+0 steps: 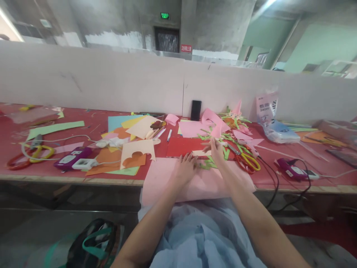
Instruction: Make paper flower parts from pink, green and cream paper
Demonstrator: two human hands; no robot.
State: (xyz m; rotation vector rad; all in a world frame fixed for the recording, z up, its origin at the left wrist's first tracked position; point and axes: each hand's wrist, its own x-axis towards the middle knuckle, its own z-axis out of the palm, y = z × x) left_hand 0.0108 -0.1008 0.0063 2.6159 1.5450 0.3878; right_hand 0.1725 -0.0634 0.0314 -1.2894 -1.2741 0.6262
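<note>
My left hand [185, 168] lies flat with fingers spread on a large pink paper sheet [161, 182] that hangs over the table's front edge. My right hand [215, 149] reaches a little farther, its fingers on a small pale paper strip [201, 153] lying at the near edge of a red paper sheet [181, 146]. Whether the right fingers pinch the strip or only press on it is not clear. Green paper scraps [208, 163] lie between and just right of the hands.
Red-and-yellow scissors [247, 160] lie right of my right hand. Coloured paper sheets and cut-outs cover the red table [41, 169]. A purple glue gun [72, 158] sits left, another [291, 168] right with cables. A black phone [195, 110] leans on the back partition. A dark bag [93, 243] sits on the floor.
</note>
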